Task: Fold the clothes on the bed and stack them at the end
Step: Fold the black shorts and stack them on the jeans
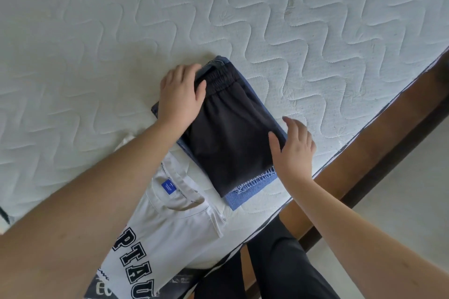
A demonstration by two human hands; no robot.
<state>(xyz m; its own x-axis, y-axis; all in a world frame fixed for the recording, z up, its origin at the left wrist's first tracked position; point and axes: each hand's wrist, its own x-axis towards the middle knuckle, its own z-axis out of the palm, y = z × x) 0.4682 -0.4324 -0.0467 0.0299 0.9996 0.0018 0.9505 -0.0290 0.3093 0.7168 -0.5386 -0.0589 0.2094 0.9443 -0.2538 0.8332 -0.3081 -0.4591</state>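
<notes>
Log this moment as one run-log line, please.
stage: stacking | left hand: flat on black shorts | right hand: open at stack edge | beneath: blue folded clothes | beside: white t-shirt on mattress

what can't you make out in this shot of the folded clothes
Head view only:
- Blue garment: mostly covered by the black shorts; type unclear.
- White shirt lettering: cut off by the bottom edge and the left arm.
- Left hand fingertips: tucked behind the pile's edge.
</notes>
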